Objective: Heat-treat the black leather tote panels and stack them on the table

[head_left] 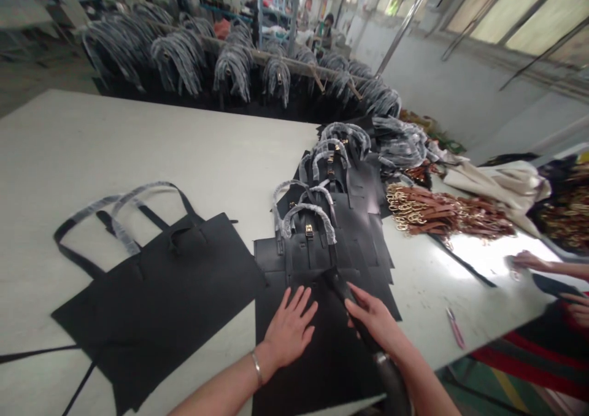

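My left hand (291, 329) lies flat with its fingers spread on a black bag panel (317, 373), and a silver bangle circles its wrist. In my right hand (370, 318) is a long black tube-like tool (343, 287) with a silver band near its lower part. Its tip rests on or just above the panel, beside my left fingertips; its exact kind I cannot make out. Beyond both hands, overlapping black bag panels (363, 238) run up the table, with plastic-wrapped handles (306, 213) and gold clasps (309, 230).
A black bag with two handles (175, 293) lies flat on the white table (207, 140) at left. Brown straps with gold hooks (427, 210) are piled at right. Red-handled snips (454, 328) lie near another person's hand (529, 261). Wrapped handles (234, 66) hang behind.
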Demonstrator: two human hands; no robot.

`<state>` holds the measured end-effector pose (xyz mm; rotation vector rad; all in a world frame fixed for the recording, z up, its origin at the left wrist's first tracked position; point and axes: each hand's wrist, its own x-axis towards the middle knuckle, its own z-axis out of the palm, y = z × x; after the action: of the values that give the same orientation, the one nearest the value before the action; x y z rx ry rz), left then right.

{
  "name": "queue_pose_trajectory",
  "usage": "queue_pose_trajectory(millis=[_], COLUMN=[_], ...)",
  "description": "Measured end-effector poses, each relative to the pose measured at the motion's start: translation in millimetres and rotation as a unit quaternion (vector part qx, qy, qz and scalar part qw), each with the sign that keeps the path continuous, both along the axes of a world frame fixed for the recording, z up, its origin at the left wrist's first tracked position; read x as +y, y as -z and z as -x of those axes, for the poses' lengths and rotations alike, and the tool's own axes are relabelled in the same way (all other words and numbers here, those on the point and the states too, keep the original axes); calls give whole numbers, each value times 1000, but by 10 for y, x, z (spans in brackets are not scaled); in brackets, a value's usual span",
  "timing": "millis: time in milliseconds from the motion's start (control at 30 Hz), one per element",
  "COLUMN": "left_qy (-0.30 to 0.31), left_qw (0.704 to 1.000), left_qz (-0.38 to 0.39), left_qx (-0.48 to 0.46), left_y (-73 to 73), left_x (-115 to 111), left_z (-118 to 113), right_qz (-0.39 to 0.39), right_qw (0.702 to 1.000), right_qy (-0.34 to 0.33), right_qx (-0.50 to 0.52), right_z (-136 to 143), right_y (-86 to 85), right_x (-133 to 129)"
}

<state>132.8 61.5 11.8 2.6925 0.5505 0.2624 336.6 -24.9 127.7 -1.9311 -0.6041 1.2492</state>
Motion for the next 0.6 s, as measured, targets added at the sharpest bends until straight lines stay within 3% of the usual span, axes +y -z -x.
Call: queue_pose_trajectory(millis=[167, 367, 600], left_qy=[26, 44, 61], left_qw=[999, 998, 995], left_qz=[23, 42, 71], left_qx=[-3, 1, -31], left_y=[-7, -37, -55], left_x=[-294, -389, -402], left_z=[32, 26, -151], right_qz=[71, 42, 37], right_qw=[995, 998, 995], right_qy=[-16, 2, -60], right_qx=[73, 47, 68], right_z=[165, 272, 385], right_y=[1, 96, -42], right_x=[-372, -147, -155])
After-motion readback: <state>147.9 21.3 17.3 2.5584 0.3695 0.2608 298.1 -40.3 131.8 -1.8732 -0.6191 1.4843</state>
